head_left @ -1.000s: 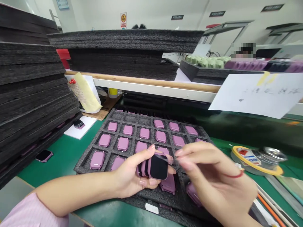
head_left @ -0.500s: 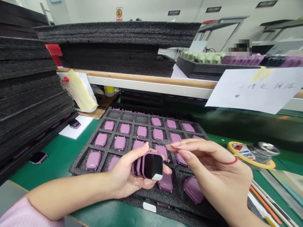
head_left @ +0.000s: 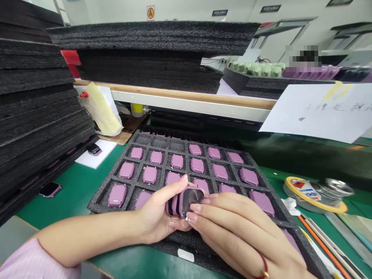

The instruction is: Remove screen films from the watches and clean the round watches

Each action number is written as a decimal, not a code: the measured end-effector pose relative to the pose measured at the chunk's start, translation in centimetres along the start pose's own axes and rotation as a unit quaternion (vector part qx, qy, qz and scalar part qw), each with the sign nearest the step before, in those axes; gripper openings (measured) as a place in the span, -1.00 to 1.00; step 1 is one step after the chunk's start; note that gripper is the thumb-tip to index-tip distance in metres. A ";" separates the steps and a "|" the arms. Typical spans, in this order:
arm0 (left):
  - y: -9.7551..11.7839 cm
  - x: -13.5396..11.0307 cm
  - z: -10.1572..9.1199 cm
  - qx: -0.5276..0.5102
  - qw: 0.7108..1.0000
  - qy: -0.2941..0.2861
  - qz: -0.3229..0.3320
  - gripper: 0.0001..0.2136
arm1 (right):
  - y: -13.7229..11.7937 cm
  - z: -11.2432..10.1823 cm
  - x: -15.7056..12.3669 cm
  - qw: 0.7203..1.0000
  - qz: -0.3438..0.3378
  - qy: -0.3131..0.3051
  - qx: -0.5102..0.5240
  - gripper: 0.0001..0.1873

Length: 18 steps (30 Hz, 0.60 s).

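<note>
My left hand (head_left: 162,213) is closed round a short stack of purple smartwatches (head_left: 176,203), screens turned to the right. The front watch's dark screen (head_left: 191,197) shows creased, shiny reflections, like a thin clear film lying on it. At the screen's lower right edge, my right hand (head_left: 238,228) has its fingertips pressed together on that film; a small whitish bit shows beneath them. Under both hands lies a black foam tray (head_left: 132,190) holding several purple smartwatches (head_left: 117,195), mostly back up, in its pockets. My hands hide part of the tray.
A tape roll with a metal-lidded container (head_left: 319,193) stands right, near an orange stick (head_left: 322,242). Foam trays are stacked left (head_left: 35,116) and on the shelf (head_left: 151,38). A loose watch (head_left: 50,190) lies left. A paper sign (head_left: 319,112) hangs from the shelf.
My right hand has come down and left from above the tray, with a thin clear piece at its fingertips, onto the front watch's screen. My left hand keeps the stack; the view has shifted slightly.
</note>
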<state>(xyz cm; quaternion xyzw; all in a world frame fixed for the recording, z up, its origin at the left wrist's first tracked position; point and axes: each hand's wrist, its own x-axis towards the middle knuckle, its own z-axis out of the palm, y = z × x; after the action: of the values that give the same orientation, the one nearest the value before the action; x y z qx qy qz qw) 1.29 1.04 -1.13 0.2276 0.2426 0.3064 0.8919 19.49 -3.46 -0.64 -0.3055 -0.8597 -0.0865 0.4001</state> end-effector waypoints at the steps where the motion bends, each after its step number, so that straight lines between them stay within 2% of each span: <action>1: -0.1 0.0 0.0 0.014 1.000 -0.006 0.015 -0.55 | 0.2 0.2 0.4 1.000 -0.022 0.005 0.000 -0.75; 3: -0.4 0.1 0.0 0.058 0.997 -0.027 0.052 -0.56 | 0.6 0.6 1.2 1.000 -0.005 0.006 0.020 -0.58; 5: -0.6 0.2 0.0 0.098 0.991 -0.050 0.079 -0.59 | 0.9 0.9 1.6 0.996 0.060 -0.011 0.069 -0.43; 7: -0.8 0.3 -0.1 0.111 0.988 -0.066 0.089 -0.60 | 1.1 1.1 1.7 0.985 0.114 -0.025 0.123 -0.45; 9: -0.8 0.3 -0.2 0.090 0.990 -0.061 0.087 -0.60 | 1.2 1.0 1.6 0.977 0.141 -0.017 0.156 -0.51; 14: -0.4 0.2 -0.1 0.025 0.997 0.010 0.070 -0.57 | 1.4 1.1 1.5 0.976 0.138 -0.009 0.166 -0.47; 18: -0.3 0.1 0.0 0.054 0.997 0.001 0.048 -0.51 | 1.5 1.2 1.4 0.977 0.134 -0.020 0.165 -0.47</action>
<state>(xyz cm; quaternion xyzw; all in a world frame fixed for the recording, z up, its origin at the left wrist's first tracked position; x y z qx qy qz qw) 1.46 0.91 -1.29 0.2868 0.2481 0.3355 0.8623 18.99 -1.15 -0.56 -0.3497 -0.8211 0.1168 0.4357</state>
